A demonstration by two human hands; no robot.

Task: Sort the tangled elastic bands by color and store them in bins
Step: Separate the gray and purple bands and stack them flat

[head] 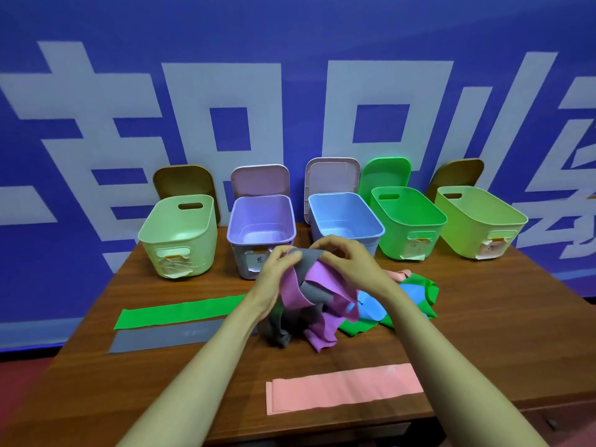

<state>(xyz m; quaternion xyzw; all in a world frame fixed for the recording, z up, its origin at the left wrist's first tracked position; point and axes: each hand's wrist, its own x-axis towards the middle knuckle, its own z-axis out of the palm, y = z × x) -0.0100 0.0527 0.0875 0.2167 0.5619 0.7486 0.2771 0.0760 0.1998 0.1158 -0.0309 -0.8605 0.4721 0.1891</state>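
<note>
A tangle of elastic bands lies mid-table: a grey band (308, 264), a purple band (319, 280), a blue band (371, 306), a green band (419, 287) and a bit of pink band (398, 274). My left hand (277, 269) and my right hand (345, 262) both pinch the grey band's top edge, lifted above the pile, with the purple band draped beneath. Three bands lie flat apart: a green strip (180, 311), a grey strip (164, 338) and a pink strip (342, 388).
Five open bins stand along the table's back: pale green bin (154, 250), lilac bin (238, 250), blue bin (371, 235), bright green bin (393, 243), yellow-green bin (464, 240). Lids lean behind them on a blue wall. The wooden table (129, 398) ends near the bottom of view.
</note>
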